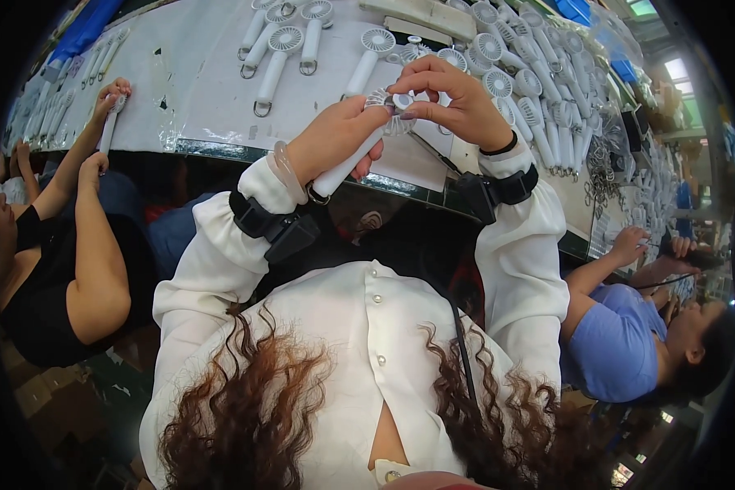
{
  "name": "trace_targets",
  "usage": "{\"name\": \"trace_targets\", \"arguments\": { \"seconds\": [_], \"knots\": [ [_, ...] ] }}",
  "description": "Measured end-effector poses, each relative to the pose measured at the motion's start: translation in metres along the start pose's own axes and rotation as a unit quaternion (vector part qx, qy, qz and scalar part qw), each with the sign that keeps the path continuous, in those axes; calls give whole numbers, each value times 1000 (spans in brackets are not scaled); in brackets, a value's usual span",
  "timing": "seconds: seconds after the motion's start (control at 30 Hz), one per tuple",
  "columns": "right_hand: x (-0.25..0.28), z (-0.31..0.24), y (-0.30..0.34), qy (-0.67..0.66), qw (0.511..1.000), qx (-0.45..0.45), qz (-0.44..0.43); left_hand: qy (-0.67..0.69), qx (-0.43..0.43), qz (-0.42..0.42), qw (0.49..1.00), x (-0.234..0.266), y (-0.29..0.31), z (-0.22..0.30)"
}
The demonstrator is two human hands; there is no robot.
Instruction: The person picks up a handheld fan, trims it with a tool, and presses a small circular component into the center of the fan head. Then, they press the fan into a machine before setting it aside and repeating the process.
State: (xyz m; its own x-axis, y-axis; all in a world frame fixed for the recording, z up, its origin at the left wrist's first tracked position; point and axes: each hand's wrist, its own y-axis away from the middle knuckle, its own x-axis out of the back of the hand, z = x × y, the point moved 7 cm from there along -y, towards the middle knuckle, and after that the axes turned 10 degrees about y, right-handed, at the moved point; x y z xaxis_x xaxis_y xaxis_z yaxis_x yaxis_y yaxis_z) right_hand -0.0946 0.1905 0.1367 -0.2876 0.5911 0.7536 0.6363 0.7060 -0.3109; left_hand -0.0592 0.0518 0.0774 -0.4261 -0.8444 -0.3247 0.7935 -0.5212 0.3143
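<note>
My left hand (pixel 328 137) is wrapped round a white handheld fan (pixel 347 169), whose handle slants down to the left with a metal ring at its end. The fan's round head points away from me, partly covered by my fingers. At the head, my right hand (pixel 459 100) pinches a small round pale piece (pixel 403 101) against the middle of the grille. Whether that piece is loose or seated in the fan cannot be made out. Just beyond my hands, another white fan (pixel 370 59) lies on the table.
The white table (pixel 208 90) has a dark green edge. Several finished-looking fans (pixel 279 61) lie at the far left, and a big heap of fans (pixel 539 98) fills the right. Metal rings (pixel 603 175) lie beside the heap. Co-workers sit left (pixel 98 269) and right (pixel 616 343).
</note>
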Motion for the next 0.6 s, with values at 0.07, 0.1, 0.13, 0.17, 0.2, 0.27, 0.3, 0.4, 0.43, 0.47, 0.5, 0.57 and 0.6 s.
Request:
{"name": "trace_targets", "arguments": {
  "seconds": [0.07, 0.1, 0.13, 0.17, 0.2, 0.27, 0.3, 0.4, 0.43, 0.47, 0.5, 0.57, 0.6],
  "knots": [
    [0, 2, 1, -10, 1000, -10, 11, 8, -5, -3, 1000, 1, 0, -1],
    [0, 1, 1, -11, 1000, -10, 10, 8, -5, -3, 1000, 1, 0, -1],
    [-1, 0, 1, -10, 1000, -11, 11, 3, -5, -3, 1000, 1, 0, -1],
    [-1, -1, 1, -10, 1000, -13, 12, -2, -5, -2, 1000, 2, 0, -2],
    [-1, -2, 1, -10, 1000, -15, 14, -7, -4, -2, 1000, 2, 0, -2],
    [-3, -4, 0, -5, 1000, -10, 16, -1, -1, -4, 1000, 1, 1, 0],
    [-2, -5, 0, 1, 1000, -5, 19, 4, 1, -7, 1000, 1, 1, 2],
    [-1, -6, -1, 7, 1000, 4, 21, 18, -4, -21, 1000, 0, 2, 1],
    [-1, -6, -2, 7, 1000, 8, 19, 27, -13, -31, 999, 0, 2, 0],
    [0, -6, -2, 7, 1000, 11, 18, 36, -21, -42, 998, -1, 3, 0],
    [1, -6, -1, 8, 1000, 9, 19, 35, -19, -44, 998, 0, 3, 0],
    [2, -4, 1, 2, 1000, -2, 16, 55, -21, -76, 995, -2, 3, 3],
    [3, -4, 1, -2, 1000, -5, 13, 65, -23, -89, 994, -4, 4, 4]
  ]
}}
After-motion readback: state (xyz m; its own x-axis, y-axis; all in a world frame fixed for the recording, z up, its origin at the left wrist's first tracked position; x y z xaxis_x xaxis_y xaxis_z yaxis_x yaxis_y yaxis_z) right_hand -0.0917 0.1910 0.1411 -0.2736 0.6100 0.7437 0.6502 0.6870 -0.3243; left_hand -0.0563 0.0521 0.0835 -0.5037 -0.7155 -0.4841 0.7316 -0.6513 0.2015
